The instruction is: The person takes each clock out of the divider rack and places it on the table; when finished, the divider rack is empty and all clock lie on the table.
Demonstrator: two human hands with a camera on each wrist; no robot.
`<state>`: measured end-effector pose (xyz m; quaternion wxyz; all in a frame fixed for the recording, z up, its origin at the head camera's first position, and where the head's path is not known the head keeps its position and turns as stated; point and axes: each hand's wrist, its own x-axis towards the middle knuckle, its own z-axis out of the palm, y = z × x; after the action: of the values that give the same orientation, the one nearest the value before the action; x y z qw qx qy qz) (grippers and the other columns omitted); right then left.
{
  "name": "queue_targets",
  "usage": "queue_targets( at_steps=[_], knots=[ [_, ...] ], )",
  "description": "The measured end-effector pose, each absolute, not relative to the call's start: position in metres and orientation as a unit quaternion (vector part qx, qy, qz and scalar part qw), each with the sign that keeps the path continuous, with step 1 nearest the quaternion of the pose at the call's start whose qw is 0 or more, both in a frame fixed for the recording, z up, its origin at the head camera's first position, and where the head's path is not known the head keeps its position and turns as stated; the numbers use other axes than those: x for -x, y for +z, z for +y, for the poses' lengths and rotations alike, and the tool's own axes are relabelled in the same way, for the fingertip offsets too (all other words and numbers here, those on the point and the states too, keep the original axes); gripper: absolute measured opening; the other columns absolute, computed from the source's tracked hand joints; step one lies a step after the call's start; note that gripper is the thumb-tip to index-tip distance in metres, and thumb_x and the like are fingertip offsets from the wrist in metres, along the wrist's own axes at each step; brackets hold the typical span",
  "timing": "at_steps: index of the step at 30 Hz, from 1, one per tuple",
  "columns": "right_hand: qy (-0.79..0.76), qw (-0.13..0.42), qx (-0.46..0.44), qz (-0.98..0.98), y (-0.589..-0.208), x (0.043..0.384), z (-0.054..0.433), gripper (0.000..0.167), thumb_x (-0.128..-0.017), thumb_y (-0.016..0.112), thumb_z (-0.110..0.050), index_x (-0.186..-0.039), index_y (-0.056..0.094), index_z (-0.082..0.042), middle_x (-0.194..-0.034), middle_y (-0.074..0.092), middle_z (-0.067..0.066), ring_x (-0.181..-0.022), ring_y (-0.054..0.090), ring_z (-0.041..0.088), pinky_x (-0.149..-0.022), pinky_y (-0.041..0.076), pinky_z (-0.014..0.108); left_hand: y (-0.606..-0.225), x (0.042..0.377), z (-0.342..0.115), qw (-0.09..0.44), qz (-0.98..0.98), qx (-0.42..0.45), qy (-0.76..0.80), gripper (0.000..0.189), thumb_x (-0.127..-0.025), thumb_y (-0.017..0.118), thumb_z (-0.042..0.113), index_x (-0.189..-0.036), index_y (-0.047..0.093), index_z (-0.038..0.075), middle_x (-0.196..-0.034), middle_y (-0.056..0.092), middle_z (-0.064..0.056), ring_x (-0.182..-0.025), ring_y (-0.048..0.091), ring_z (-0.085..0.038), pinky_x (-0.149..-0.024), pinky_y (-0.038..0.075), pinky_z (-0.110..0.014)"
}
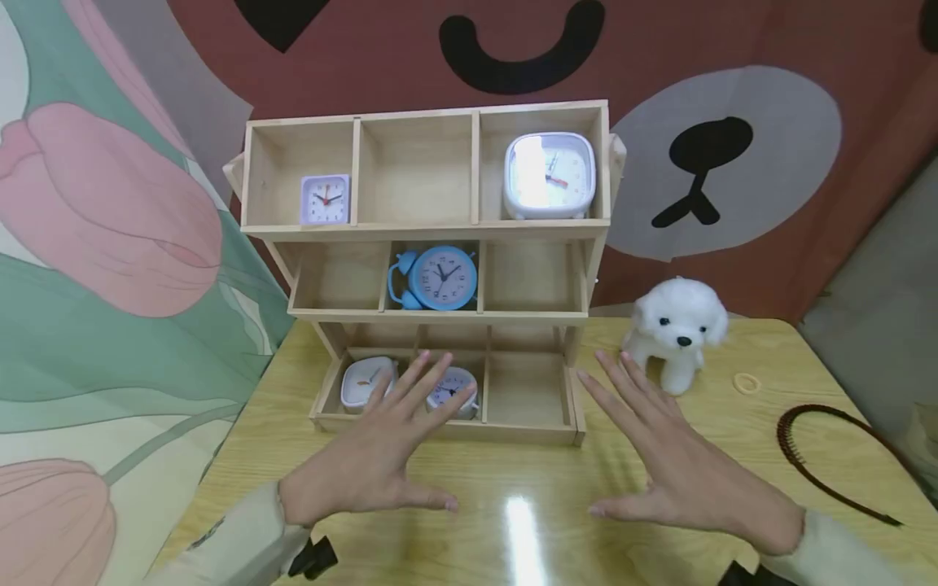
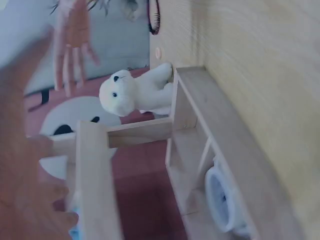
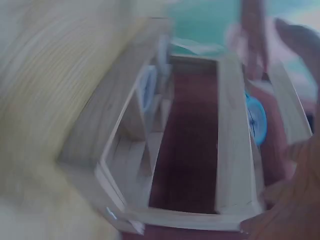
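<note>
My left hand (image 1: 388,443) hovers with fingers spread in front of a three-tier wooden shelf (image 1: 425,233), holding nothing. Its fingertips overlap a white square clock (image 1: 359,382) and a small round clock (image 1: 454,387) in the bottom tier. To the right, my right hand (image 1: 670,456) is likewise spread and holds nothing, its fingertips between the shelf's lower right corner and a white plush dog (image 1: 681,325). A blue alarm clock (image 1: 443,278) lies on its side in the middle tier's centre compartment. The top tier has a small lilac clock (image 1: 326,199) at left and a larger white clock (image 1: 550,175) at right.
On the wooden table (image 1: 484,480), right of the dog, lie a small pale ring (image 1: 737,384) and a dark brown headband (image 1: 786,443). A printed cloth with a bear face (image 1: 410,65) hangs behind the shelf, and a flowered cloth (image 1: 132,220) hangs at left.
</note>
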<state>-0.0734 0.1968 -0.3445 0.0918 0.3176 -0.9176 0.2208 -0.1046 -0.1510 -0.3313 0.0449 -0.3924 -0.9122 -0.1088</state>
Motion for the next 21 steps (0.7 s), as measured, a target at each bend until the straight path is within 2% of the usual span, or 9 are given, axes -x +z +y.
queue_targets(
  at_steps=[1,4,7,9,12,14,17,21],
  knots=[
    [0.255,0.077,-0.299,-0.916,-0.352,0.076,0.196,0.118,-0.068,0.079,-0.059,-0.156,0.012,-0.019,-0.164,-0.001,0.009,-0.149,0.003,0.037,-0.096,0.031,0.074,-0.335,0.110,-0.150,0.042,-0.913,0.385,-0.125,0.109,-0.073,0.070,0.066,-0.156,0.007,0.032,-0.164,-0.001,-0.006,-0.151,0.001,-0.032,-0.112,0.018,-0.066],
    [0.341,0.042,-0.237,-0.909,-0.379,0.086,0.192,0.124,-0.069,0.084,-0.047,-0.156,0.000,-0.023,-0.163,-0.004,0.010,-0.147,0.009,0.044,-0.096,0.033,0.073,-0.349,0.128,-0.142,0.031,-0.916,0.351,-0.193,0.102,-0.079,0.076,0.046,-0.156,0.011,0.030,-0.161,0.016,-0.009,-0.147,0.020,-0.033,-0.110,0.032,-0.057],
    [0.391,0.023,-0.185,-0.901,-0.412,0.101,0.186,0.128,-0.067,0.086,-0.043,-0.155,-0.005,-0.028,-0.163,-0.002,0.014,-0.144,0.014,0.049,-0.101,0.029,0.072,-0.364,0.149,-0.132,0.018,-0.922,0.294,-0.250,0.100,-0.078,0.080,0.033,-0.155,0.018,0.027,-0.155,0.031,-0.013,-0.138,0.037,-0.035,-0.105,0.041,-0.054],
    [0.420,0.021,-0.162,-0.893,-0.435,0.112,0.182,0.127,-0.067,0.087,-0.039,-0.155,-0.004,-0.029,-0.162,0.003,0.016,-0.142,0.019,0.050,-0.103,0.032,0.067,-0.373,0.161,-0.125,0.000,-0.930,0.244,-0.274,0.097,-0.077,0.081,0.031,-0.154,0.022,0.025,-0.152,0.036,-0.016,-0.134,0.042,-0.038,-0.103,0.042,-0.056],
    [0.453,0.030,-0.124,-0.883,-0.464,0.124,0.179,0.123,-0.069,0.087,-0.034,-0.156,0.001,-0.030,-0.160,0.015,0.019,-0.139,0.031,0.046,-0.102,0.040,0.058,-0.388,0.177,-0.115,-0.031,-0.942,0.182,-0.281,0.094,-0.075,0.082,0.032,-0.153,0.029,0.022,-0.147,0.041,-0.021,-0.127,0.048,-0.041,-0.098,0.045,-0.058],
    [0.462,0.041,-0.101,-0.880,-0.478,0.130,0.178,0.118,-0.069,0.087,-0.031,-0.156,0.008,-0.028,-0.158,0.023,0.019,-0.137,0.037,0.043,-0.101,0.043,0.054,-0.398,0.187,-0.108,-0.049,-0.950,0.157,-0.266,0.089,-0.075,0.082,0.035,-0.150,0.035,0.019,-0.141,0.048,-0.020,-0.120,0.054,-0.038,-0.093,0.049,-0.055],
    [0.446,0.060,-0.090,-0.889,-0.492,0.135,0.178,0.107,-0.071,0.086,-0.032,-0.155,0.021,-0.017,-0.154,0.034,0.019,-0.134,0.042,0.038,-0.100,0.045,0.051,-0.411,0.199,-0.101,-0.056,-0.960,0.138,-0.236,0.078,-0.071,0.084,0.034,-0.138,0.051,0.013,-0.121,0.062,-0.017,-0.100,0.062,-0.032,-0.079,0.054,-0.049],
    [0.417,0.087,-0.105,-0.898,-0.501,0.139,0.176,0.094,-0.072,0.085,-0.031,-0.148,0.036,-0.007,-0.149,0.042,0.017,-0.133,0.045,0.035,-0.101,0.045,0.048,-0.422,0.208,-0.099,-0.060,-0.974,0.108,-0.191,0.067,-0.067,0.085,0.034,-0.125,0.061,0.011,-0.101,0.066,-0.012,-0.086,0.063,-0.029,-0.069,0.054,-0.044]
  ],
)
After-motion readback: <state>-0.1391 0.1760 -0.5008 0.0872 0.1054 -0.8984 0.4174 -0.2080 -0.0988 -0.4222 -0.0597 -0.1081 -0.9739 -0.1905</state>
